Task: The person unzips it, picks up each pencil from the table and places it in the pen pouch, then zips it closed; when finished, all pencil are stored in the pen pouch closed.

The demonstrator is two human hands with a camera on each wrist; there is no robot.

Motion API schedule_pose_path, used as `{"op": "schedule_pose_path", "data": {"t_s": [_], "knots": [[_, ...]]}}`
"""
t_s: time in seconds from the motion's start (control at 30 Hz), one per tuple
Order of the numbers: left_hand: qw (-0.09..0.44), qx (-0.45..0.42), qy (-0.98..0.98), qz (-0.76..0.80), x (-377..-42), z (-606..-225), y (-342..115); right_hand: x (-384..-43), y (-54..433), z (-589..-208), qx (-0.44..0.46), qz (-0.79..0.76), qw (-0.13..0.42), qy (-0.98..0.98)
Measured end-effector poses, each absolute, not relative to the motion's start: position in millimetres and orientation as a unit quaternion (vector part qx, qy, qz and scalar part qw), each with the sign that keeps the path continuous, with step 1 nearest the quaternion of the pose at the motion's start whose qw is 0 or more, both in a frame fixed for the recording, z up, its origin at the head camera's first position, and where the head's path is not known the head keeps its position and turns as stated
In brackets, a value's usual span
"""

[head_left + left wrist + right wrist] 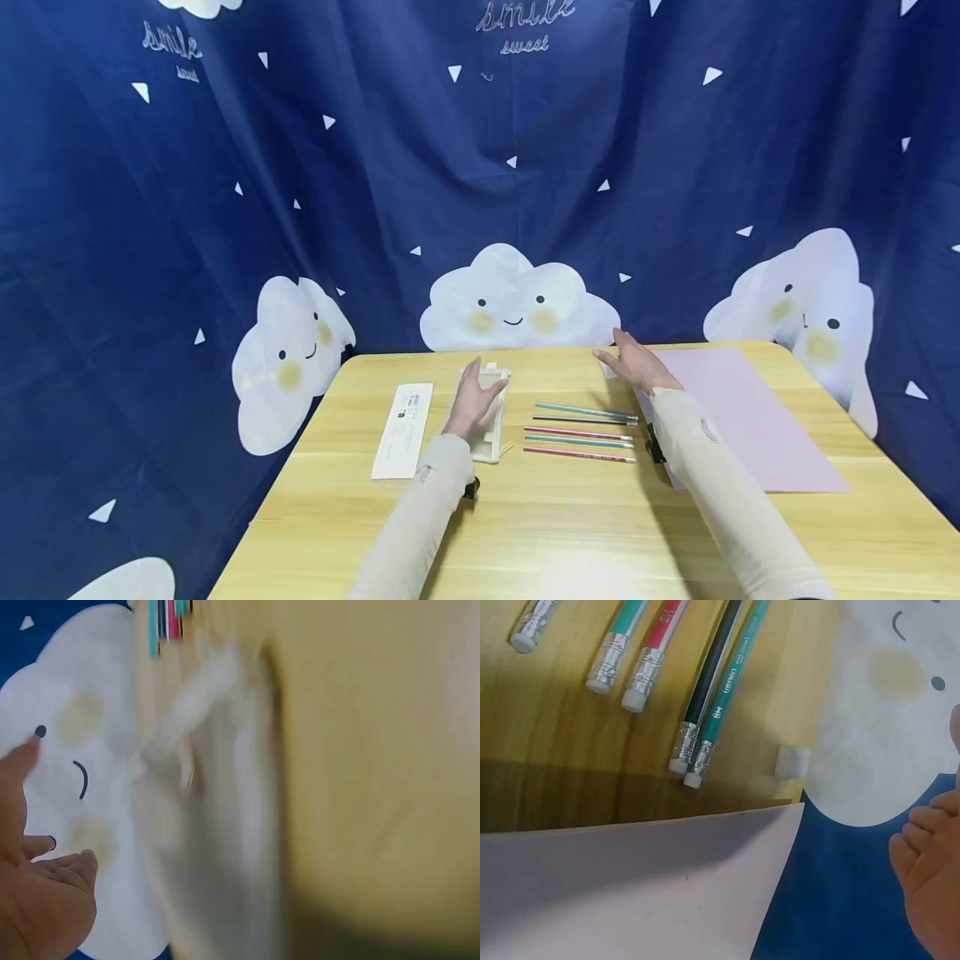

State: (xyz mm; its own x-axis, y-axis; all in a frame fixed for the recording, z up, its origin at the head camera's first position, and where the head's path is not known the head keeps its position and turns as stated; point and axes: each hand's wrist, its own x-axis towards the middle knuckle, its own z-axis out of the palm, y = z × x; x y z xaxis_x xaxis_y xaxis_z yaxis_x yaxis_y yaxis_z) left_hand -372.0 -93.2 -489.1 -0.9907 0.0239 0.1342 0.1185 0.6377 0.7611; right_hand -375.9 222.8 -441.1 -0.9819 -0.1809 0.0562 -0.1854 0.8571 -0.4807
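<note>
My left hand (472, 404) is spread over a pale see-through zip pouch (486, 450), fingers and thumb apart and gripping nothing. In the left wrist view the pouch (214, 870) looks blurred beside the hand (49, 900). Near the table's far edge my right hand (636, 365) hovers with thumb and fingers extended, holding nothing. Close to it is a small white eraser (608, 370), partly covered by the hand in the head view; the right wrist view shows the eraser (791, 763) whole. Several eraser-tipped pencils (577, 453) lie in a row between the hands, in teal, red and black.
A light purple sheet (750, 425) covers the right part of the wooden table (555, 517), under my right forearm. Left of the pouch lies a long white printed packet (403, 433). Behind the table hangs a dark blue curtain (450, 192) with smiling clouds.
</note>
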Motion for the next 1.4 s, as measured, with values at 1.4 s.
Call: {"op": "schedule_pose_path", "data": {"t_s": [1.4], "knots": [[0.142,0.046,-0.889,-0.433,-320.0,-500.6,-88.1,-362.7,220.1,-470.5,0.109,0.334,0.006,-0.936]]}}
